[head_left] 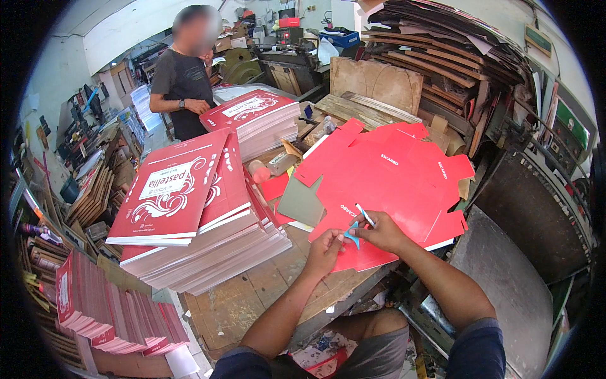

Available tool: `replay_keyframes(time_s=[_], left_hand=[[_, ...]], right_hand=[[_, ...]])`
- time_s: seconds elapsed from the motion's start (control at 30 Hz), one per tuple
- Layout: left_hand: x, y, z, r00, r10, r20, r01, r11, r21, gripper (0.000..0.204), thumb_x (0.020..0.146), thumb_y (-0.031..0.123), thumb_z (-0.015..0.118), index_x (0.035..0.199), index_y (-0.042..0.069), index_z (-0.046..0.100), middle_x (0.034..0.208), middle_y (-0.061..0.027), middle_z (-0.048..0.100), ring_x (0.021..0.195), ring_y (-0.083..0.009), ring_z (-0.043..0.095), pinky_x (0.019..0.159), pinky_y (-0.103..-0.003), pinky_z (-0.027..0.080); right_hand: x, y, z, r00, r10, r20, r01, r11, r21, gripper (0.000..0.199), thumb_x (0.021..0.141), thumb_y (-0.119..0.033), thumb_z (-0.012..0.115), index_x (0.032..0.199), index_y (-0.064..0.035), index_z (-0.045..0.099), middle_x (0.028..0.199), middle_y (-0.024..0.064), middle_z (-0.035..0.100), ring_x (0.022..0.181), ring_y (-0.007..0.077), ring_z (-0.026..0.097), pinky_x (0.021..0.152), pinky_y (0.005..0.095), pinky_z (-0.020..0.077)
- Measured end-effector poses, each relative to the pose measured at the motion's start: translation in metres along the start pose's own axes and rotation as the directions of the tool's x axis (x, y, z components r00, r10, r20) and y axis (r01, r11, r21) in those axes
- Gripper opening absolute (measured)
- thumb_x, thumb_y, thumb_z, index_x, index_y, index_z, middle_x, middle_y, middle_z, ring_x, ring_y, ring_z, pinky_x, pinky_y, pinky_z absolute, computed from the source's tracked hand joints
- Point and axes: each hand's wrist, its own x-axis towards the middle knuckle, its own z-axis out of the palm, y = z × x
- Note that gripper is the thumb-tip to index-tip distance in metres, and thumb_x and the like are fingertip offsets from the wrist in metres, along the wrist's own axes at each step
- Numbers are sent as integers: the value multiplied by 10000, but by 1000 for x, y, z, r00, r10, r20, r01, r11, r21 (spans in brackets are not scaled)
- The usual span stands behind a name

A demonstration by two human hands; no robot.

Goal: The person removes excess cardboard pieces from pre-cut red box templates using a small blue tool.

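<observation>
Both of my hands are over a flat red die-cut box sheet (pixel 410 183) lying on the wooden table. My left hand (pixel 326 251) is closed, its fingertips pinching a small light-blue piece (pixel 355 239) with pointed ends. Close beside it, my right hand (pixel 382 232) is closed around a slim white stick-like object (pixel 365 215), which points up and to the left. The right fingers also meet the blue piece. What kind of thing either small object is, I cannot tell. More sheet edges show beneath the red one.
A tall stack of red printed cardboard sheets (pixel 208 252) stands left of my hands, with a second stack (pixel 268 129) behind. More red sheets (pixel 117 312) lie low at the left. A person (pixel 184 85) stands across the table. Piled boards (pixel 435 57) fill the back right.
</observation>
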Motion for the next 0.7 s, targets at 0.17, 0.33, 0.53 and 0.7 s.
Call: replay_keyframes(time_s=[0.17, 0.33, 0.53, 0.7], left_hand=[[-1, 3, -1, 1000, -5, -10, 5, 1000, -25, 231, 1011, 190, 513, 1112, -6, 583, 962, -94, 696, 847, -127, 630, 769, -276, 501], [0, 1, 0, 1000, 16, -27, -17, 999, -45, 220, 1003, 177, 527, 1102, -9, 589, 961, -95, 696, 863, -131, 642, 765, -278, 503], [1, -2, 2, 999, -3, -47, -1, 996, -85, 221, 987, 193, 570, 1084, -4, 598, 925, -67, 685, 769, -86, 604, 702, -233, 486], [1, -2, 1, 997, -3, -79, 4, 1000, 19, 214, 978, 205, 595, 1037, 0, 615, 877, -42, 685, 724, -66, 586, 663, -219, 474]], right_hand=[[0, -1, 0, 1000, 13, -1, -13, 999, 43, 243, 850, -193, 742, 1007, -19, 676, 799, 6, 628, 723, 78, 550, 637, 258, 445], [0, -2, -1, 1000, -5, 7, 5, 1000, -6, 251, 850, -201, 741, 1010, -21, 675, 800, 4, 625, 726, 79, 552, 639, 259, 446], [2, 4, 0, 1000, -12, 0, 12, 1000, -19, 270, 844, -204, 745, 1026, -17, 676, 801, 10, 638, 737, 83, 565, 658, 263, 458], [-1, -1, -1, 1000, 16, 27, -17, 999, 28, 286, 840, -212, 753, 1028, -11, 675, 806, 21, 646, 749, 86, 575, 674, 262, 466]])
